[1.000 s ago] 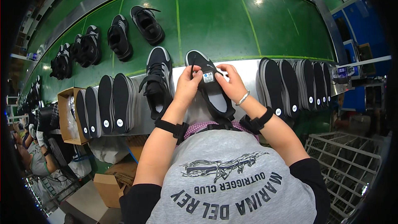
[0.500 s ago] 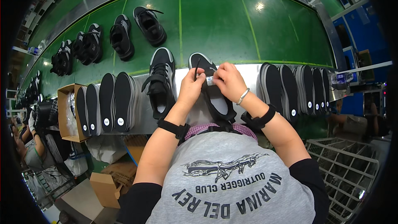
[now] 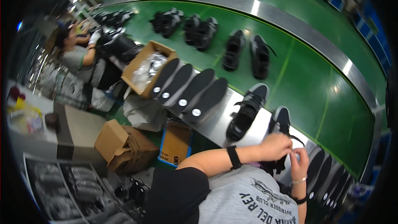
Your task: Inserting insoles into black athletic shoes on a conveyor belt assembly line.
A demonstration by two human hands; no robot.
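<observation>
Dark lettering (image 3: 260, 211) crosses the grey shirt (image 3: 224, 203); white labels (image 3: 196, 112) on insoles (image 3: 210, 97) seem illegible

A shoe factory, at a long production line.
Black shoes (image 3: 260, 60) stood in spaced groups on the green worktop (image 3: 306, 87), which yellow lines divided; on the metal ledge (image 3: 210, 127) along the worktop's near edge lay stacks of matching black insoles (image 3: 199, 86). A co-worker (image 3: 76, 57) was beside the worktop's left stretch, and a cardboard carton (image 3: 108, 139) stood lower than the worktop.
</observation>
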